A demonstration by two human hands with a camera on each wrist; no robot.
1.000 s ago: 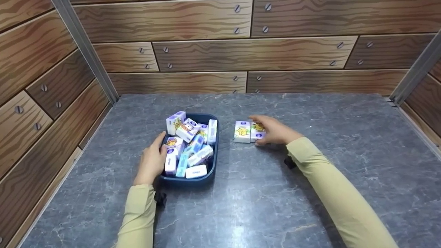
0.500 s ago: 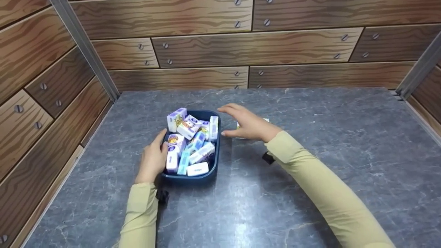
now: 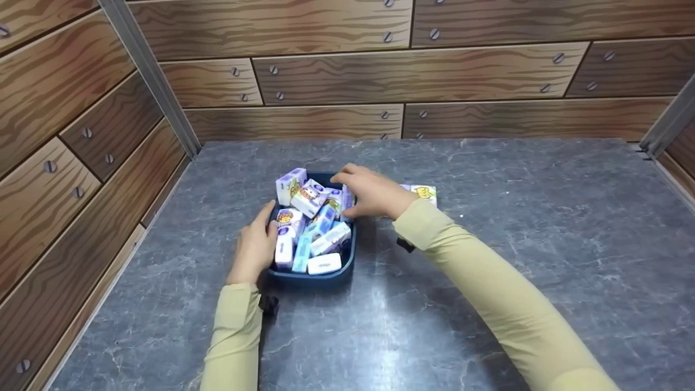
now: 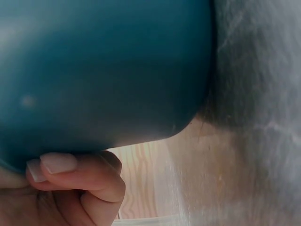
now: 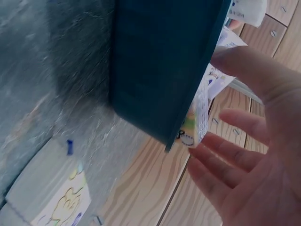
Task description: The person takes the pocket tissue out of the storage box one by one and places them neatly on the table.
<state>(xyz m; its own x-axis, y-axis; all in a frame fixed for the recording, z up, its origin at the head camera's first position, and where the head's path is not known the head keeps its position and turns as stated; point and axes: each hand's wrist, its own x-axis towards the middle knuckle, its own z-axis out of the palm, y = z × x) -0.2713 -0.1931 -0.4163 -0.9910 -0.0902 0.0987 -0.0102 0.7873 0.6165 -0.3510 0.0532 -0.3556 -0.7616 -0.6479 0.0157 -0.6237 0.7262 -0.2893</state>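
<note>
A dark blue plastic bin (image 3: 312, 279) full of small tissue packs (image 3: 324, 264) stands left of the middle on the table. My left hand (image 3: 255, 244) holds its left side; in the left wrist view the fingers (image 4: 89, 174) are curled against the bin's wall. Over the bin's far right edge, my right hand (image 3: 377, 193) spans a white and purple tissue pack (image 3: 348, 196) standing along the rim. In the right wrist view, thumb and fingertips meet the two ends of that tissue pack (image 5: 200, 113).
Behind my right hand, tissue packs (image 3: 423, 191) with yellow cartoon prints lie on the grey marbled table (image 3: 461, 336), partly hidden by the wrist. Wood-patterned walls (image 3: 336, 81) enclose the table at the back and sides.
My right hand has left the tissue packs on the table and moved left to the bin, where it has taken hold of a tissue pack. My left hand stays at the bin.
</note>
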